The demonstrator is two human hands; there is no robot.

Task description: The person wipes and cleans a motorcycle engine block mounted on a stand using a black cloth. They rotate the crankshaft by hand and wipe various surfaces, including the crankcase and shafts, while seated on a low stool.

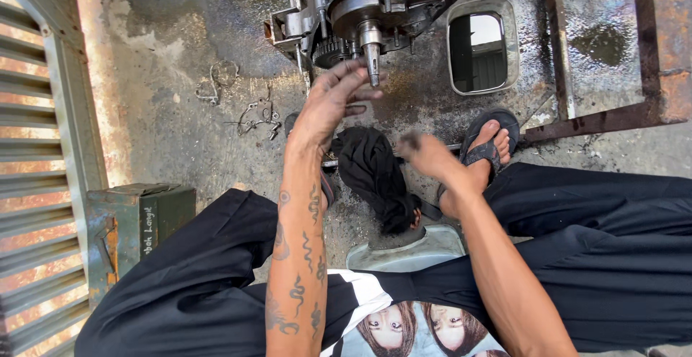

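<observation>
You sat low over the oil-stained concrete floor (180, 133), knees spread in black trousers. One engine block (375, 3) stood at the top of the view, its single steel shaft (372, 58) sticking out toward you, with one toothed gear (330, 50) just left of it.

Your left hand (328, 108) was stretched out to the engine. Its fingers (353, 76) were spread loose and open, tips lying just beside the base of the shaft, gripping nothing. Whether they actually touched the metal, I couldn't tell.

Your right hand (425, 153) hovered lower, over the floor near your sandalled foot (489, 144). It was blurred. The fingers looked curled in, blackened at the tips, but I couldn't tell whether they held anything.

Between the two hands lay one black rag (375, 173), bunched up on the floor. A thin metal rod (454, 146) ran behind it, mostly hidden.

One rectangular mirror (481, 47) lay glass-up, just right of the engine. Left of the engine, two small clusters of loose metal parts: one wire loop piece (216, 83), one heap of small fittings (258, 117).

One green metal box (137, 220) stood by your left knee, against a corrugated shutter (36, 148). Rusty steel bars (598, 119) crossed the floor at the right.
</observation>
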